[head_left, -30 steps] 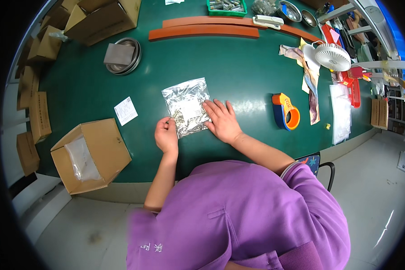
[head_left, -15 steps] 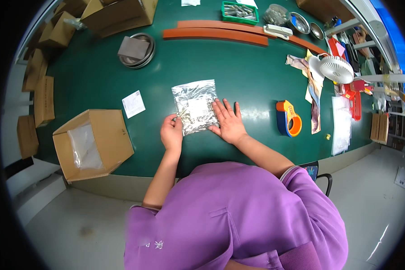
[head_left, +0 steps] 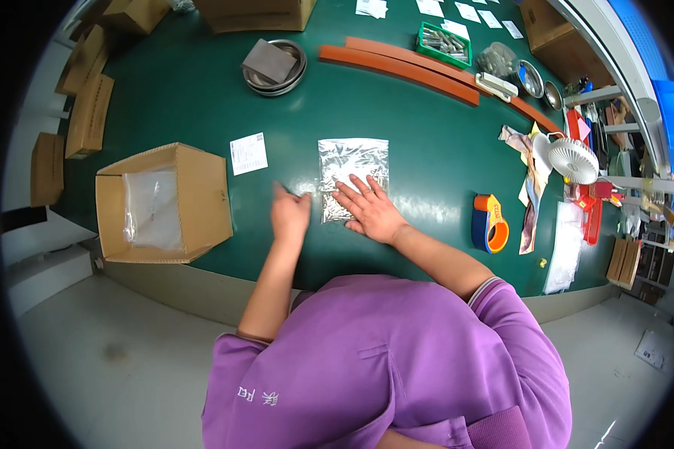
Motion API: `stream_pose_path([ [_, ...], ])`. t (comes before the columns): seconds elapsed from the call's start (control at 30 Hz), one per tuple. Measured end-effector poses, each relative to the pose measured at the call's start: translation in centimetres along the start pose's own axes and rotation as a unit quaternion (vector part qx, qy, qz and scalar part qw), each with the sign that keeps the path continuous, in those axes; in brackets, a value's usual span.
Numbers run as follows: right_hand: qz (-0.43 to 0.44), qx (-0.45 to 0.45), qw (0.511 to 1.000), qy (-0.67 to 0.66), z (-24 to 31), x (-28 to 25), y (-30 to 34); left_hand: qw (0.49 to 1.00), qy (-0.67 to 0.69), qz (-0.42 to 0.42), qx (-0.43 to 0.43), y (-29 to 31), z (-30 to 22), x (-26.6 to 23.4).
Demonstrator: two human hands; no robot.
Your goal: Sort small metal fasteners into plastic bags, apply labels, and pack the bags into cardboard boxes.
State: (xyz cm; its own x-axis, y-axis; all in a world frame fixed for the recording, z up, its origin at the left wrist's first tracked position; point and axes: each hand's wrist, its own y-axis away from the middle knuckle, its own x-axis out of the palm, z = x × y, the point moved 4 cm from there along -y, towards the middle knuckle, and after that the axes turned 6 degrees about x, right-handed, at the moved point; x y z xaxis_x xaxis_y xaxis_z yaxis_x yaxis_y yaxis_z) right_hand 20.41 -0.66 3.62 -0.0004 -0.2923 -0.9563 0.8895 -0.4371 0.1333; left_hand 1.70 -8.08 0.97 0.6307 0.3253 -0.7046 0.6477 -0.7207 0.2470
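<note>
A clear plastic bag (head_left: 354, 153) full of small metal parts lies flat on the green table in front of me. My right hand (head_left: 374, 215) rests palm down on its lower right part, fingers spread and stretched out. To the left of the bag, apart from it, is my left hand (head_left: 290, 217). It holds nothing; its forefinger points away from me, the thumb is apart, and the fingertips are slightly blurred. Beyond it lies a white printed paper slip (head_left: 249, 153).
An open cardboard box (head_left: 206, 194) with clear plastic inside stands left. Metal bowls (head_left: 296, 67) and orange-brown bars (head_left: 404, 73) lie farther back. At right are an orange and blue tape dispenser (head_left: 490, 224), a white fan (head_left: 574, 159) and a stack of plastic bags (head_left: 565, 251).
My left hand has let go of the bag's left edge and moved away from it, forefinger stretched out. My right hand has slid further onto the bag. The view has shifted.
</note>
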Motion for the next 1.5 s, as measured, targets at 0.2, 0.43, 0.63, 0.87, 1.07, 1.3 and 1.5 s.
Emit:
stream_pose_path([
  [0.2,-0.02,-0.009,0.999,-0.039,0.6,-1.6,-0.8,0.938,0.327,0.082,-0.082,1.4,2.8,-2.4],
  [0.43,-0.066,0.133,0.902,-0.405,2.1,-5.6,-4.7,0.796,0.583,0.124,-0.104,5.2,-1.7,-3.7],
  [0.63,0.057,0.264,0.771,-0.577,3.5,-3.1,-5.0,0.811,0.574,0.098,-0.052,6.2,-1.7,-3.3],
  [0.87,0.039,0.272,0.766,-0.581,3.1,-2.6,-4.4,0.854,0.502,0.084,0.11,7.4,-2.4,-2.4],
  [1.07,0.057,0.214,0.904,-0.365,3.0,-5.6,-4.9,0.942,0.281,0.064,0.175,8.5,-3.7,-3.3],
  [1.3,0.026,0.169,0.933,-0.316,0.7,-6.7,-5.7,0.981,0.138,-0.012,0.136,8.0,0.1,-1.7],
  [1.5,0.033,0.145,0.946,-0.287,0.1,-7.9,-6.7,0.98,0.078,0.041,0.178,9.8,1.2,0.6],
])
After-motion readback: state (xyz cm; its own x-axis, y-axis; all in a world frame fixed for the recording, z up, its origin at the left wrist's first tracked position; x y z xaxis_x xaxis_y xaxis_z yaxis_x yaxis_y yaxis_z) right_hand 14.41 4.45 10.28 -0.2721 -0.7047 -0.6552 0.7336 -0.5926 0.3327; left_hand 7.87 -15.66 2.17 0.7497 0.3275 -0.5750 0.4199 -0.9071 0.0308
